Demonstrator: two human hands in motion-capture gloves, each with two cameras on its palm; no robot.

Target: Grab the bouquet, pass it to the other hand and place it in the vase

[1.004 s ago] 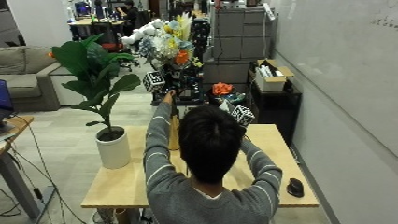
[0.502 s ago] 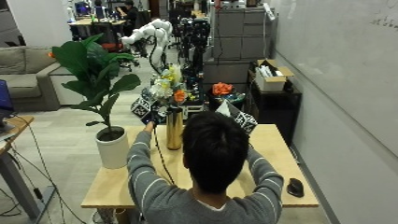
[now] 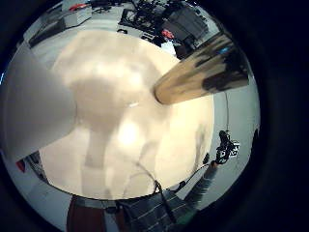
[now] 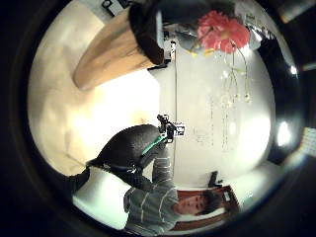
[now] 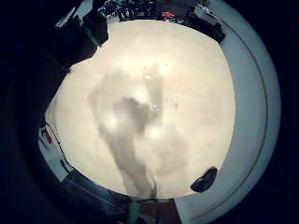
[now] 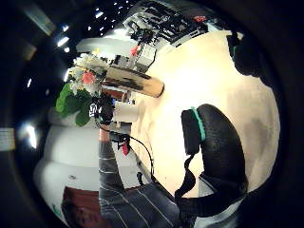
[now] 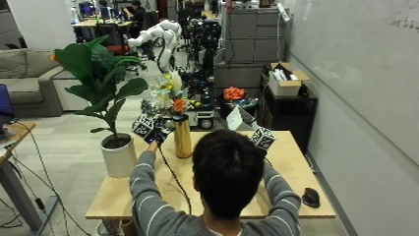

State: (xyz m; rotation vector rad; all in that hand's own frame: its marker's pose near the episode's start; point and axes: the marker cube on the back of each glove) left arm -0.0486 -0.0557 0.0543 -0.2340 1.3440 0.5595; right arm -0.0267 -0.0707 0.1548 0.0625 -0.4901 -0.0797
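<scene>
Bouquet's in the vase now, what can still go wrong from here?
The vase is tall and narrow with the bouquet heavy on top, so it may tip if the left hand beside it brushes it while pulling away. The potted plant stands close on that side, leaving little room to withdraw.

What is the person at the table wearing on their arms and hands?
Both arms are in a long-sleeved grey top with thin pale stripes. The hands wear black gloves: the right hand shows a textured black glove with a green band at its edge and black straps. The left hand is mostly hidden by its gear.
</scene>
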